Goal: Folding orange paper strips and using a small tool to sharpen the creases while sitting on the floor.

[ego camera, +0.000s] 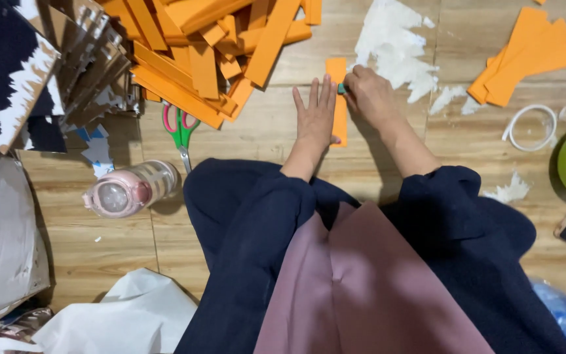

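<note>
Wooden floor (263, 137) carries one flat orange paper strip (340, 115). On it, left hand (316, 115) presses open; right hand (368, 95) grips a small green tool (342, 88) at its far end. Beyond, left: orange strip pile (198, 46). Firm pressure seems wise.

bare floor right of hands, orange strip pile (191, 46) crowding left, scissors (179, 131)
</note>
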